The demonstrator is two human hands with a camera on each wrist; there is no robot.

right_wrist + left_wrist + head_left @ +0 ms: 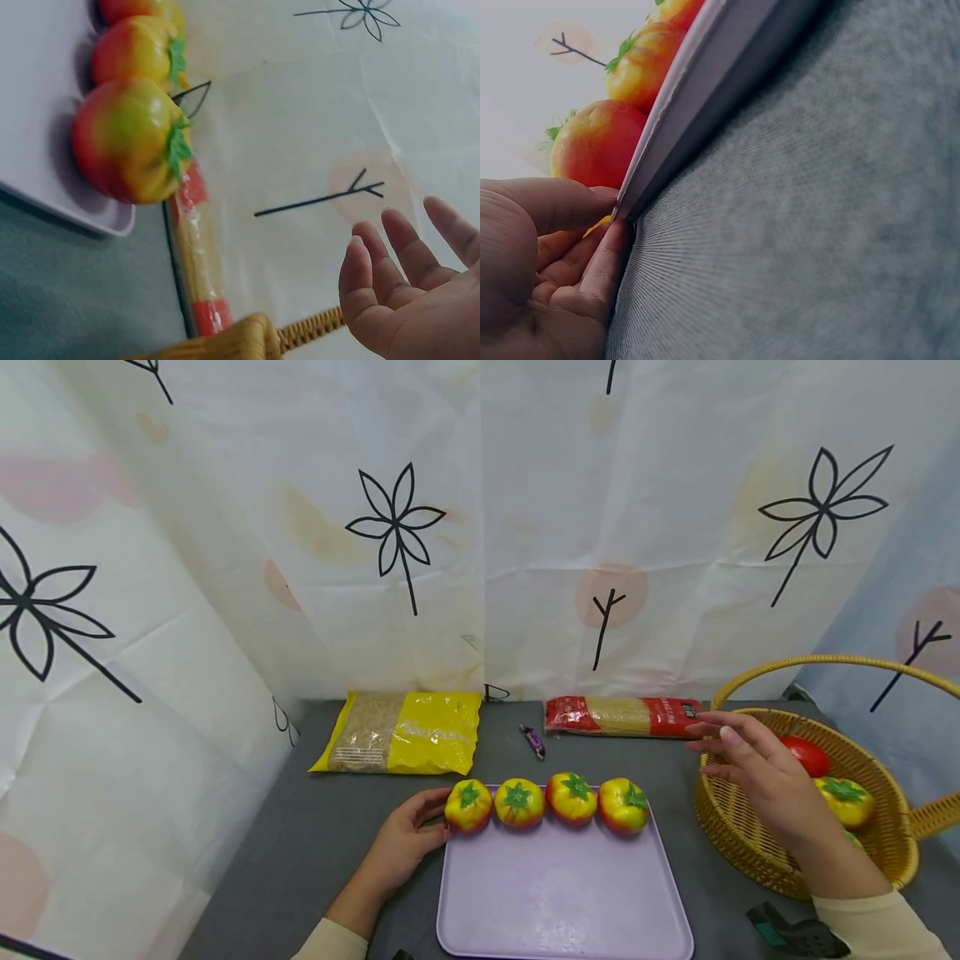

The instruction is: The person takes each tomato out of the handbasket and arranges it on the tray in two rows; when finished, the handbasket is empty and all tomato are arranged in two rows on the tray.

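Note:
A lilac tray [558,893] lies on the table with a row of several yellow-red persimmons with green leafy tops, from the leftmost persimmon [468,807] to the rightmost persimmon [623,806], along its far edge. My left hand [405,839] is at the tray's far left corner, beside the leftmost persimmon. In the left wrist view, thumb and index finger pinch the tray's rim [652,139]. Held over the wicker basket [720,827], my right hand [772,777] has its fingers spread and relaxed and holds nothing. Inside the basket are a red fruit [807,757] and a yellow persimmon [846,802], partly hidden by the hand.
Behind the tray lie a yellow bag [405,733], a small purple-wrapped candy [533,742] and a red-ended noodle pack [622,716]. The basket's tall handle [832,658] arches up at the right. A dark strap [795,935] shows near the right sleeve. Patterned cloth hangs behind the table.

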